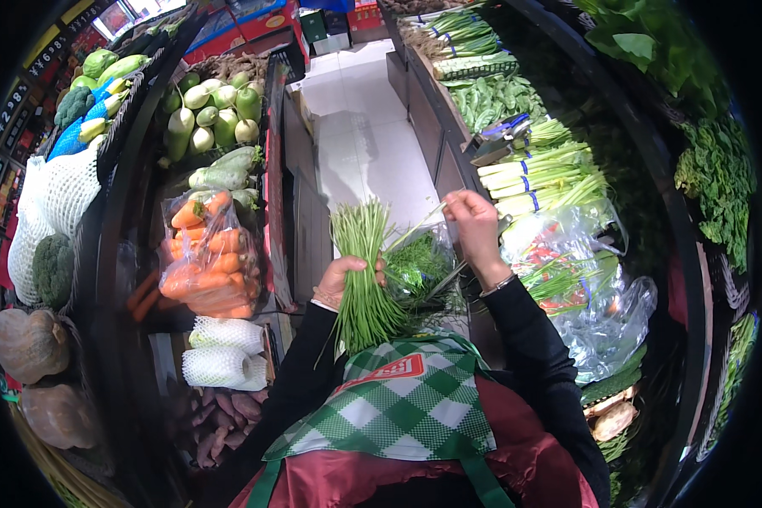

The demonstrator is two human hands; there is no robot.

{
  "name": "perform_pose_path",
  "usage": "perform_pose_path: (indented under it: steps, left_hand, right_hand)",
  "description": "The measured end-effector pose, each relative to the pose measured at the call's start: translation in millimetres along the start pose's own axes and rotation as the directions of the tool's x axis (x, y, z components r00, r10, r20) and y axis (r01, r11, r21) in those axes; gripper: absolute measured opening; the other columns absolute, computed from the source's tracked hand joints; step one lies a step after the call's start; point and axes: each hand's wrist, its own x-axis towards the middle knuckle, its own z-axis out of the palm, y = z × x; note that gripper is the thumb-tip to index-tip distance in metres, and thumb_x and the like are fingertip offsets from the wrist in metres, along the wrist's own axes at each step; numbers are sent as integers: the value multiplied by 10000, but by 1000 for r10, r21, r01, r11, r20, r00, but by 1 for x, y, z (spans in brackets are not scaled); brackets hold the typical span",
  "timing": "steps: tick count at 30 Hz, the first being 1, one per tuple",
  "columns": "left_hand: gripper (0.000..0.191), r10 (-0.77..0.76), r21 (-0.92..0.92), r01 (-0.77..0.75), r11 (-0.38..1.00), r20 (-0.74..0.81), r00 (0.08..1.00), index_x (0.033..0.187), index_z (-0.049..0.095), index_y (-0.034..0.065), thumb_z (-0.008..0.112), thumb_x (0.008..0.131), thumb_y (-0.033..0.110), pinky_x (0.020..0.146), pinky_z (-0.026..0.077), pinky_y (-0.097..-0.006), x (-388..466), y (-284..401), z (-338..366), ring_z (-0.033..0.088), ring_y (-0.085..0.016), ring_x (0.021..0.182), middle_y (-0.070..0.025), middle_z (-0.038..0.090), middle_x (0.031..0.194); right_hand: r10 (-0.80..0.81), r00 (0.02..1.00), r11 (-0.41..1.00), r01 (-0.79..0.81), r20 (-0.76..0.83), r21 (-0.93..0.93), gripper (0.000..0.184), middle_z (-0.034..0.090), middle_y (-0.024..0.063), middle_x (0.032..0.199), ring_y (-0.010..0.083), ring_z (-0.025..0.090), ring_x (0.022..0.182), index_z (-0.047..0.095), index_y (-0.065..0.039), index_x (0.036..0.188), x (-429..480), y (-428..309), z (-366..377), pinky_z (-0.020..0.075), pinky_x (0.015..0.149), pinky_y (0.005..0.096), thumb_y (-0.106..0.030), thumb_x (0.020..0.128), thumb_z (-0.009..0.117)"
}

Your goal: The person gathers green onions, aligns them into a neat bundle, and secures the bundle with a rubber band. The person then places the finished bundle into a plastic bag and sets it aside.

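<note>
My left hand (pixel 336 279) is wrapped around a thick bunch of thin green stems (pixel 368 279), held upright in front of the checked apron. Up and to the right, my right hand (pixel 473 225) pinches one thin, pale stem (pixel 416 227) between thumb and fingertips. That stem slants down towards the bunch; whether it still touches it I cannot tell. Behind and below the two hands, feathery greens (pixel 419 263) lie in clear plastic.
At left, bagged carrots (pixel 213 254), white radishes (pixel 222 111) and sweet potatoes (pixel 219 422) fill a display. On the right-hand shelf lie celery bundles (pixel 533 181) with blue ties and a clear plastic bag (pixel 584 317) of vegetables. A tiled aisle (pixel 368 127) runs between.
</note>
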Motion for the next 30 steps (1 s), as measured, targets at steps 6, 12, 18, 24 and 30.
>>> perform_pose_path:
  steps: [6, 12, 18, 24, 30]
  left_hand:
    - [340, 97, 46, -94, 995, -78, 992, 1041, 549, 34, 592, 731, 165, 839, 460, -385, -17, 11, -11, 521, -184, 749, -49, 538, 868]
    - [343, 149, 18, -148, 989, -104, 983, 1038, 550, 35, 601, 729, 174, 818, 446, -358, -23, 11, -13, 499, -165, 723, -43, 538, 870]
    - [368, 75, -10, -77, 997, -114, 991, 1082, 538, 19, 601, 738, 132, 824, 494, -381, -15, 6, -8, 572, -203, 775, -77, 573, 909]
    - [273, -87, -21, 85, 996, -110, 990, 1013, 572, -41, 565, 798, 126, 638, 584, -396, 4, 2, 1, 658, -267, 741, -163, 637, 853]
    - [287, -130, 70, 147, 987, -197, 972, 1047, 589, -48, 561, 816, 119, 639, 581, -372, 22, -5, 12, 665, -265, 705, -165, 656, 820]
  right_hand:
    - [-360, 933, 831, 333, 27, -445, 179, 630, 62, 714, 144, 593, 676, 651, -5, 885, 17, 9, -17, 455, 638, 271, -168, 915, 582]
    - [-196, 894, 211, 440, 403, -873, 179, 633, 94, 702, 281, 615, 710, 694, -85, 816, 9, 58, -16, 467, 667, 383, -236, 851, 605]
    - [-4, 913, 244, 396, 407, -885, 149, 654, 66, 823, 281, 605, 834, 708, -96, 868, 10, 62, -16, 461, 735, 390, -176, 747, 675]
    - [113, 941, 960, -21, 319, -279, 199, 632, 27, 778, 142, 610, 767, 657, -18, 883, -11, 50, 19, 452, 690, 291, -214, 849, 662]
    - [235, 919, 947, -142, 316, -289, 216, 599, 20, 664, 93, 616, 612, 621, 41, 821, -27, 22, 34, 465, 526, 223, -127, 937, 552]
